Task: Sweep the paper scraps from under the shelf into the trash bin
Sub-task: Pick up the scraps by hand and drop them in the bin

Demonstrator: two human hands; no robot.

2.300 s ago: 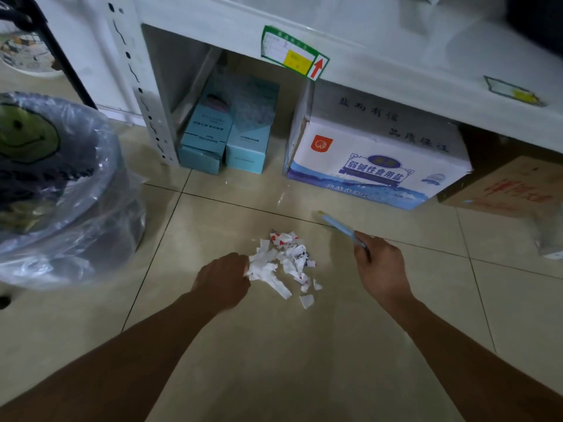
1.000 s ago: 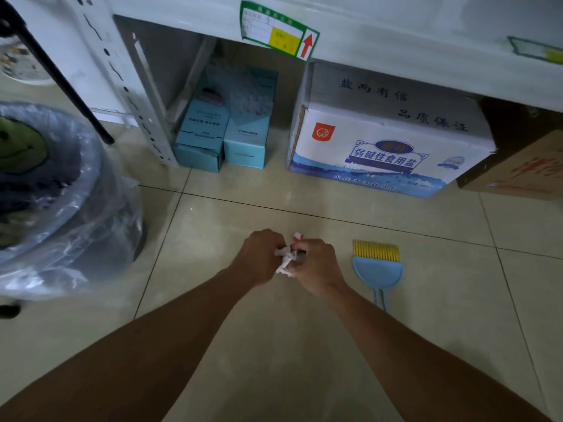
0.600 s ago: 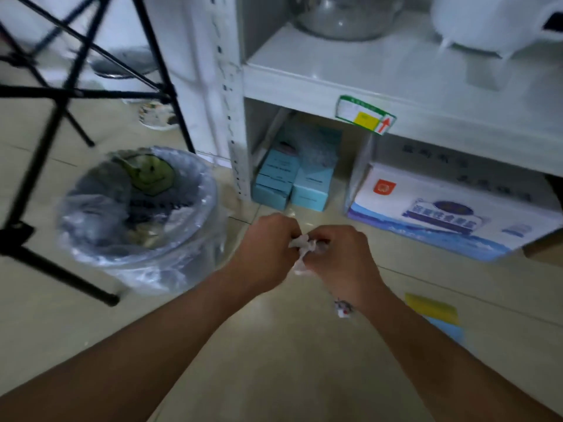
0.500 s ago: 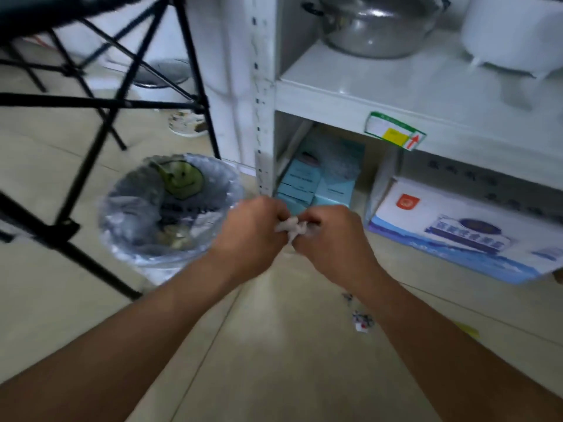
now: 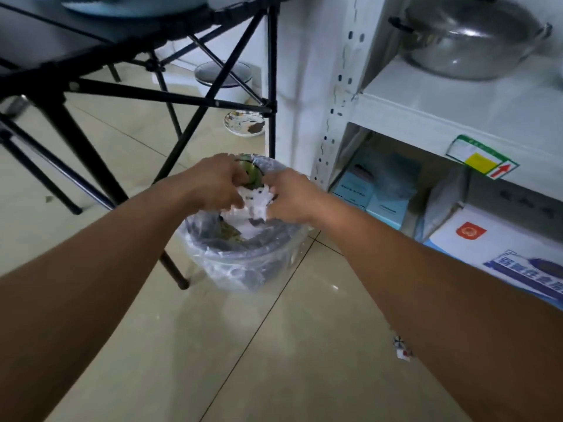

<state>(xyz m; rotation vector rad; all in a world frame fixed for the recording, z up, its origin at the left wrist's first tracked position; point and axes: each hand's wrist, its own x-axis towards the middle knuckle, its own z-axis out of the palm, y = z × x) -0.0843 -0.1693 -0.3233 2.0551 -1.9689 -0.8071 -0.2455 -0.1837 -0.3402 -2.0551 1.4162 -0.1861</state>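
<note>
My left hand point(image 5: 217, 182) and my right hand point(image 5: 291, 197) are side by side over the trash bin point(image 5: 243, 260), a round bin lined with a clear plastic bag. White paper scraps point(image 5: 254, 197) show between the two hands, some blurred and dropping into the bin below them. The fingers of both hands are parting around the scraps. A stray scrap point(image 5: 402, 350) with red and dark print lies on the tile floor beside my right forearm. The brush is out of view.
A black folding table frame point(image 5: 195, 99) stands left of and behind the bin. The white shelf point(image 5: 441, 114) is on the right, with a steel pot point(image 5: 469, 41) on it and blue boxes point(image 5: 370, 190) and a white carton point(image 5: 499, 245) beneath. A patterned dish point(image 5: 245, 123) sits on the floor behind.
Both hands carried the bunched scraps left from the floor in front of the shelf to above the bin. The hands have begun to part and scraps are falling. One scrap dropped on the floor.
</note>
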